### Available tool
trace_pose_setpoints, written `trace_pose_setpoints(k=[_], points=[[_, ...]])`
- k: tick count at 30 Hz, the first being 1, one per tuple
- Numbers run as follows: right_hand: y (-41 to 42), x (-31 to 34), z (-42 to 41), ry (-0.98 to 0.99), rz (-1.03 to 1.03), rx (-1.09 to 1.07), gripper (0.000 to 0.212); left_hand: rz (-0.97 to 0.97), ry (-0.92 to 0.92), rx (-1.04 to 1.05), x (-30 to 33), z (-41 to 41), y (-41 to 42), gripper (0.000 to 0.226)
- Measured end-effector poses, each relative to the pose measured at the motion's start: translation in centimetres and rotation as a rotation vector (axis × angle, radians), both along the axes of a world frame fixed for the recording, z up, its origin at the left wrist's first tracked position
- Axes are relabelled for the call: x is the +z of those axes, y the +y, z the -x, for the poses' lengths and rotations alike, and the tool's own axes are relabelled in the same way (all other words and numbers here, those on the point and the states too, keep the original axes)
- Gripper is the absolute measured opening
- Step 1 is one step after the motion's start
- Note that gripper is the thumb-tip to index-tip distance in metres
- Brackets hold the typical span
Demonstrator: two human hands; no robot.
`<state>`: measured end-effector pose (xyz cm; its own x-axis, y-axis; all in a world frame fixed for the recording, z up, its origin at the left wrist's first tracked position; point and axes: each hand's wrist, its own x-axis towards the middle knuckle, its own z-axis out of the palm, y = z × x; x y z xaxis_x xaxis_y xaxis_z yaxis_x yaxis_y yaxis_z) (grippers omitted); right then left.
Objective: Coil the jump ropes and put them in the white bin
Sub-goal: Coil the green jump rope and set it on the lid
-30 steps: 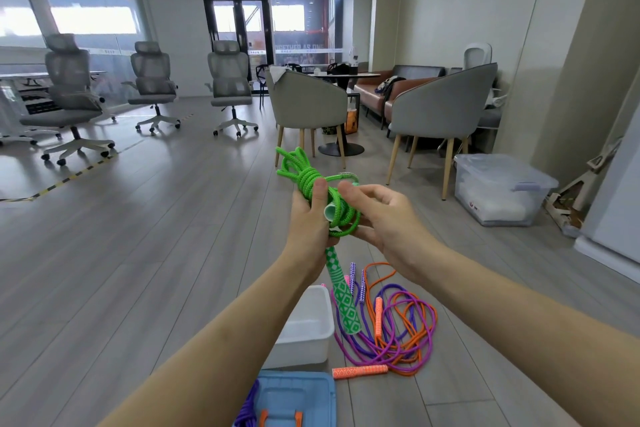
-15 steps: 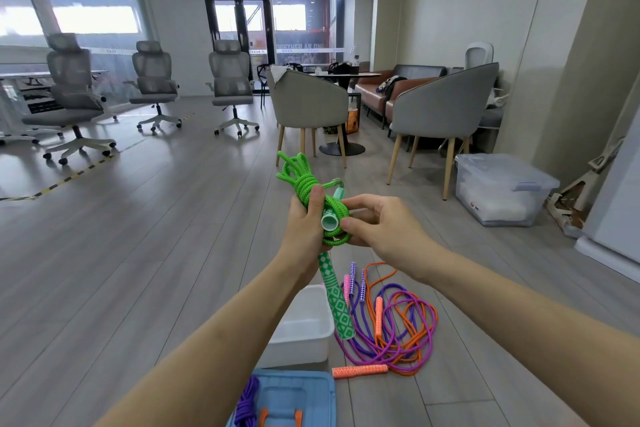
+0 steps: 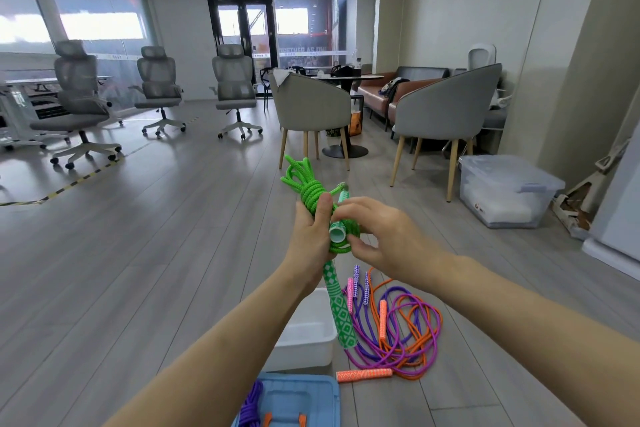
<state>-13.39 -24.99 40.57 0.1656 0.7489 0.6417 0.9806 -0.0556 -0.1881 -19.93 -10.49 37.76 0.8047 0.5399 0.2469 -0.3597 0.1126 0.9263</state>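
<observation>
A green jump rope is bundled into a coil that I hold up at chest height. My left hand grips the bundle with the thumb across the wraps, and one patterned green handle hangs down below it. My right hand pinches the wrapped cord beside the other handle's open end. The white bin stands on the floor below my left forearm, partly hidden by it. Beside the bin lie tangled purple, pink and orange jump ropes.
A blue lid with a purple rope on it lies near my feet. Two grey armchairs and a round table stand ahead. A clear lidded storage box sits at the right wall. Office chairs line the left.
My hands and the green bundle have dropped slightly. My right hand has shifted from gripping the top of the wraps to pinching the cord lower down by the handle end.
</observation>
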Motion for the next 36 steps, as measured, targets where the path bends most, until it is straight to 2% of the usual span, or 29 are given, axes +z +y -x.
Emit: trace_pose_setpoints(k=[6,10,14,18,20,24,27,29,31,32,34,36], points=[[-0.7,-0.5,-0.5,-0.24,0.05,-0.012,0.033,-0.041,-0.008,-0.063,-0.5,0.5,0.2,0.035],[-0.8,-1.1,-0.4,-0.377,-0.056,-0.101,0.026,-0.071,-0.002,-0.077,-0.3,0.4,0.0,0.037],[-0.8,-1.1,0.7,-0.399,-0.212,0.037,0.025,-0.059,0.045,0.007,-0.7,0.1,0.5,0.032],[-1.5,-1.3,1.7,-0.212,-0.13,0.173,0.027,-0.074,0.066,0.167,-1.7,-0.3,2.5,0.02],[-1.4,-2.1,1.5,-0.187,-0.084,0.126,0.031,-0.14,0.068,0.228,-1.7,-0.3,3.0,0.017],[-0.5,-3.7,1.0,-0.068,-0.001,-0.068,0.018,-0.34,0.078,0.341,-1.4,-0.4,3.4,0.017],[0.5,-4.4,1.2,0.188,0.045,-0.253,0.029,-0.497,0.135,0.408,-1.7,-0.3,3.3,0.034],[0.9,-3.9,1.3,0.459,0.079,-0.328,0.022,-0.563,0.156,0.404,-2.1,-0.2,3.0,0.037],[0.5,-3.7,0.9,0.795,0.282,-0.272,0.02,-0.599,0.156,0.439,-2.2,-0.3,3.3,0.038],[-0.2,-3.9,0.5,0.902,0.431,-0.198,0.022,-0.608,0.16,0.469,-2.3,-0.3,3.6,0.039],[-2.0,-4.8,-0.4,0.912,0.708,-0.055,0.015,-0.563,0.164,0.512,-2.0,-0.2,4.2,0.039],[-3.3,-6.0,-1.0,0.834,0.834,-0.049,0.021,-0.492,0.151,0.49,-2.0,-0.2,4.4,0.036]])
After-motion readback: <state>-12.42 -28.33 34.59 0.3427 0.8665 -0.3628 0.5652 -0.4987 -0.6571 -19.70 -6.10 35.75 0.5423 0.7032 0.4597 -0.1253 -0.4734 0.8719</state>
